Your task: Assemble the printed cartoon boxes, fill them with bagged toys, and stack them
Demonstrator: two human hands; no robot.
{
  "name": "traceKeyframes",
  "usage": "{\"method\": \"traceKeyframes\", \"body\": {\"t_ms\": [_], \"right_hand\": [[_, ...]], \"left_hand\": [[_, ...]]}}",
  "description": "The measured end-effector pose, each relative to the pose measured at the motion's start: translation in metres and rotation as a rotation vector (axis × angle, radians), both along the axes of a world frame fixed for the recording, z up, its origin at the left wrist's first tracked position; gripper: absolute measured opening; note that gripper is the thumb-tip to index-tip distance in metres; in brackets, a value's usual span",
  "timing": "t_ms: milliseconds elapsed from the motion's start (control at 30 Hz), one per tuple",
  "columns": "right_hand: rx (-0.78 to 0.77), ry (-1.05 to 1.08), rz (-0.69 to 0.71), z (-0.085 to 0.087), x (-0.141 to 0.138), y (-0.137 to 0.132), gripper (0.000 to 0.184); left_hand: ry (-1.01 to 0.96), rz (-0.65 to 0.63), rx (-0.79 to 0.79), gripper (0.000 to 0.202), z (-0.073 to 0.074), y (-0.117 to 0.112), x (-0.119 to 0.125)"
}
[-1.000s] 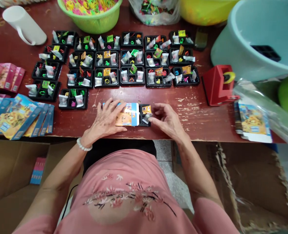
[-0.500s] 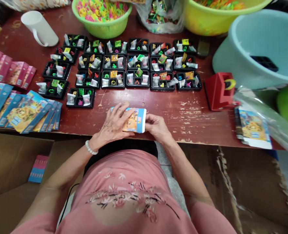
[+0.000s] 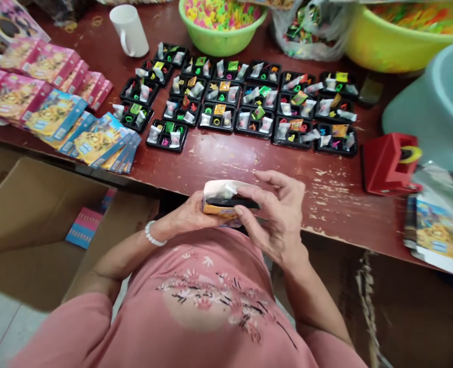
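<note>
Close to my body, my left hand [image 3: 191,212] is closed round one side of a small cardboard box [image 3: 213,209] with orange and blue print. The box is tilted so that its open end faces up, and its white inner wall [image 3: 213,189] shows. A black compartment tray [image 3: 223,202] with a whitish wrapped piece [image 3: 228,191] sits in the opening. At the right side of the opening is my right hand [image 3: 278,214], its thumb at the near edge and its index finger over the tray; the other fingers are bent and apart.
Rows of filled black trays [image 3: 217,118] lie beyond my hands. Printed boxes [image 3: 96,138] are piled at left, beside a white mug [image 3: 130,31]. At right stand a red tape dispenser [image 3: 383,166] and a blue tub [image 3: 414,112]. An open carton [image 3: 30,220] is below the table edge.
The box has been tipped up and drawn nearer my body, so its open end now shows. My right hand has come over the opening. The view has shifted left.
</note>
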State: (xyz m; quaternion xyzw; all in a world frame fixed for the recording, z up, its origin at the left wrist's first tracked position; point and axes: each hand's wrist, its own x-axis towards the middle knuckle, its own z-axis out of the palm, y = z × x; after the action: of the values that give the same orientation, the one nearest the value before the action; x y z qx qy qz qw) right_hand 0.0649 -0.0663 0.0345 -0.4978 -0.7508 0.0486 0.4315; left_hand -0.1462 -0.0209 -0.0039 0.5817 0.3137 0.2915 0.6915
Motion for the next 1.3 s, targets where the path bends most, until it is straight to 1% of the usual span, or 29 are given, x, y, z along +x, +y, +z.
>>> {"method": "traceKeyframes", "body": {"t_ms": [67,133,200,300,367,400,467,567,600,633,700,733,800,867,967,1033,1100,1200,1233,1300], "right_hand": [[-0.091,-0.037,0.083,-0.006,-0.001,0.0,0.028],[-0.177,-0.066,0.132,-0.012,0.001,0.0,0.029],[-0.24,-0.117,0.165,-0.016,0.005,0.0,0.029],[-0.328,-0.247,0.22,-0.019,0.014,0.002,0.032],[-0.389,-0.289,0.255,-0.02,0.02,0.003,0.036],[-0.417,-0.262,0.267,-0.023,0.023,0.002,0.037],[-0.464,-0.096,0.257,-0.03,0.025,-0.002,0.043],[-0.538,0.34,0.141,-0.051,0.019,-0.012,0.069],[-0.567,0.49,0.099,-0.059,0.014,-0.017,0.072],[-0.588,0.629,0.067,-0.067,0.008,-0.021,0.07],[-0.608,0.838,0.028,-0.079,-0.006,-0.027,0.055],[-0.608,0.899,0.018,-0.083,-0.013,-0.029,0.048],[-0.597,0.957,0.015,-0.087,-0.024,-0.031,0.042],[-0.592,0.954,0.026,-0.088,-0.03,-0.03,0.042],[-0.604,0.903,0.058,-0.09,-0.026,-0.028,0.04],[-0.639,0.846,0.093,-0.093,-0.02,-0.027,0.035],[-0.671,0.791,0.12,-0.094,-0.014,-0.025,0.032],[-0.64,0.705,0.137,-0.09,-0.008,-0.019,0.03],[-0.607,0.673,0.143,-0.088,-0.008,-0.017,0.028],[-0.547,0.621,0.154,-0.083,-0.008,-0.014,0.024]], "left_hand": [[0.019,-0.009,-0.019,0.05,-0.006,-0.005,-0.005],[0.027,-0.029,-0.024,0.053,-0.011,-0.009,-0.008],[0.046,-0.081,-0.049,0.054,-0.015,-0.01,-0.01],[0.057,-0.147,-0.095,0.055,-0.018,-0.009,-0.009],[0.03,-0.144,-0.12,0.062,-0.02,-0.008,-0.007],[0.011,-0.126,-0.133,0.064,-0.021,-0.008,-0.006],[-0.029,-0.051,-0.158,0.068,-0.023,-0.01,-0.004],[-0.091,0.091,-0.174,0.072,-0.027,-0.016,-0.006],[-0.092,0.123,-0.17,0.073,-0.029,-0.019,-0.007],[-0.084,0.146,-0.162,0.072,-0.031,-0.021,-0.009],[-0.064,0.201,-0.126,0.071,-0.036,-0.026,-0.012],[-0.06,0.243,-0.099,0.073,-0.038,-0.029,-0.013],[-0.064,0.346,-0.036,0.077,-0.042,-0.033,-0.014],[-0.057,0.426,0.023,0.077,-0.044,-0.037,-0.014],[-0.061,0.466,0.04,0.074,-0.045,-0.041,-0.013],[-0.065,0.469,-0.019,0.07,-0.044,-0.041,-0.015],[-0.062,0.473,-0.121,0.062,-0.042,-0.04,-0.018],[-0.064,0.469,-0.264,0.054,-0.039,-0.037,-0.023],[-0.055,0.459,-0.278,0.053,-0.038,-0.035,-0.024],[-0.024,0.439,-0.244,0.051,-0.036,-0.031,-0.024]]}}
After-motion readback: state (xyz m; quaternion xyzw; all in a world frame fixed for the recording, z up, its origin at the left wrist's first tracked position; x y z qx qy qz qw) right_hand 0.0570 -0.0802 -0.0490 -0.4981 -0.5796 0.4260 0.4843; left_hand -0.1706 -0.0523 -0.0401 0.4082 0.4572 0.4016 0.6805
